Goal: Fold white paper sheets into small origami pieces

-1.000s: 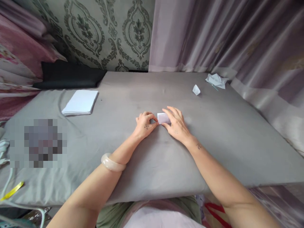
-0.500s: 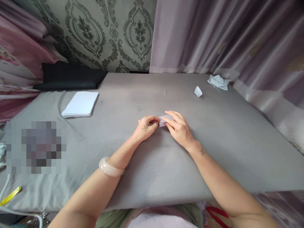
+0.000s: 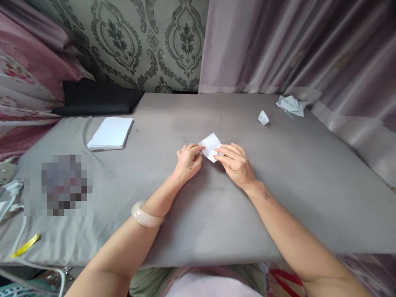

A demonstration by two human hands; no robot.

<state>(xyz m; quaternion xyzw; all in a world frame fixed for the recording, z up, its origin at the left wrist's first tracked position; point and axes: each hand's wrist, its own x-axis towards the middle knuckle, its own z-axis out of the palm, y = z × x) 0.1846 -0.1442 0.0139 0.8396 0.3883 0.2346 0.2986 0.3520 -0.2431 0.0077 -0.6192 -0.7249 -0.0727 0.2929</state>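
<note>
Between my two hands is a small square of white paper [image 3: 211, 144], turned so that a corner points away from me. My left hand [image 3: 189, 160] pinches its left corner between thumb and fingers. On the other side, my right hand [image 3: 236, 164] grips the right corner, with its fingers lying over the paper's edge. Part of the right corner is hidden under those fingers. A pale bangle [image 3: 147, 215] circles my left forearm.
A stack of white paper [image 3: 111, 133] lies at the left, in front of a black folded item [image 3: 102, 97]. A small folded paper shape [image 3: 263, 118] and crumpled paper [image 3: 291, 105] are at the far right. A yellow strip [image 3: 26, 246] and white cables [image 3: 21, 231] lie near left.
The paper has gone from a narrow folded piece, mostly covered by my fingers, to a flatter, wider square. My hands have moved slightly apart. The whole view has shifted a little.
</note>
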